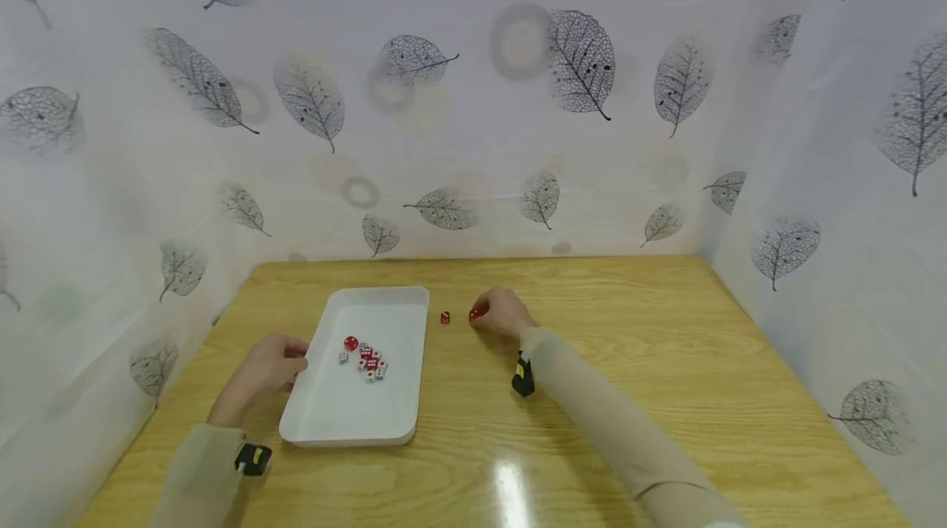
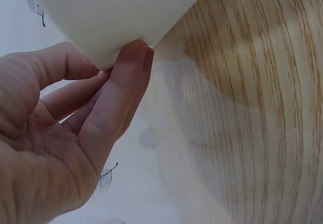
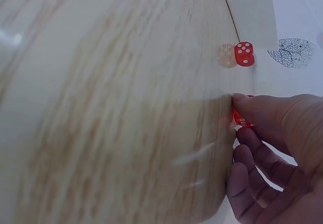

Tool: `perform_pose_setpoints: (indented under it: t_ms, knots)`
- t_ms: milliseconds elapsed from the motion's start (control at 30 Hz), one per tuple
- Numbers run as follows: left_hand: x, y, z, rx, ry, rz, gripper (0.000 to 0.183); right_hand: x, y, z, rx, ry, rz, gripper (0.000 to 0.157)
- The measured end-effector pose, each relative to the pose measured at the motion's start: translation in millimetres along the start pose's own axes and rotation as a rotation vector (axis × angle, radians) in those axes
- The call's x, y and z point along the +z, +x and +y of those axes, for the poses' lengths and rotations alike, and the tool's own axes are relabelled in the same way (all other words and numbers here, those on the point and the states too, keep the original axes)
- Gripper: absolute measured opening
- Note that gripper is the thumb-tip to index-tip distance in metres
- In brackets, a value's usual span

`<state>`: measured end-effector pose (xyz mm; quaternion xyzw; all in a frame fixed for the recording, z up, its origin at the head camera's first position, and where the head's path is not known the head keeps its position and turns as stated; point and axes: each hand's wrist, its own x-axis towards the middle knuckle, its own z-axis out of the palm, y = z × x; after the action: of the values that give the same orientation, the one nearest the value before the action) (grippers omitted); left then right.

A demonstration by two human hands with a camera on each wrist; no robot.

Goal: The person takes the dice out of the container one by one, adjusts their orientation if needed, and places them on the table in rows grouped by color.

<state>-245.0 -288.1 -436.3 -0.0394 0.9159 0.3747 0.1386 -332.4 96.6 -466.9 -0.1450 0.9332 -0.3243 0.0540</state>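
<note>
A white tray (image 1: 348, 417) lies on the table, holding a small cluster of white dice (image 1: 371, 377) and red dice (image 1: 351, 343). At its left side my left hand (image 1: 265, 368) grips the edge, thumb and fingers on the tray wall (image 2: 126, 12) in the left wrist view. To the right of the tray, my right hand (image 1: 505, 312) pinches a red die (image 1: 473, 315) between thumb and index finger, at the tabletop. Another red die (image 1: 445, 317) stands between that hand and the tray. In the right wrist view, the thumb partly hides the pinched die (image 3: 244, 119).
The wooden table (image 1: 629, 331) extends to the right and toward me. Leaf-patterned curtain (image 1: 473, 141) encloses it at the back and both sides. Each wrist wears a small black device (image 1: 523, 374).
</note>
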Motion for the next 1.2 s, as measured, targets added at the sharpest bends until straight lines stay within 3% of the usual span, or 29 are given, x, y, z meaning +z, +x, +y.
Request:
perform_pose_setpoints:
  t_ms: [633,1200]
  knots:
    - [-1.5,-0.4,3.1,0.008,0.015,-0.010,0.038,-12.9,-8.3,15.8,-0.018,0.009,-0.035,0.033]
    - [-0.8,-1.1,3.3,0.004,0.022,-0.006,0.037,-25.1,-20.6,22.4,-0.089,0.021,-0.060,0.020]
